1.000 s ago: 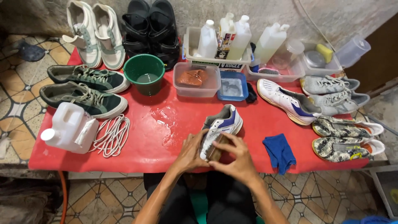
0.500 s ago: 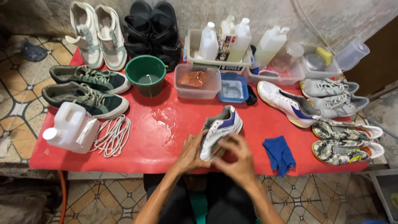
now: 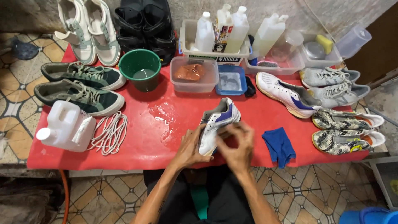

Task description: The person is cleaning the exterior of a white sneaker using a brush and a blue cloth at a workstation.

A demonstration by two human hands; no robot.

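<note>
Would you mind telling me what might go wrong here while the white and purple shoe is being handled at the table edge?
The white and purple shoe sits near the red table's front edge, held by the left hand and right hand; it could slip off. A wet patch lies beside it and may soil the shoe. The green bucket with water could tip if bumped.
</note>
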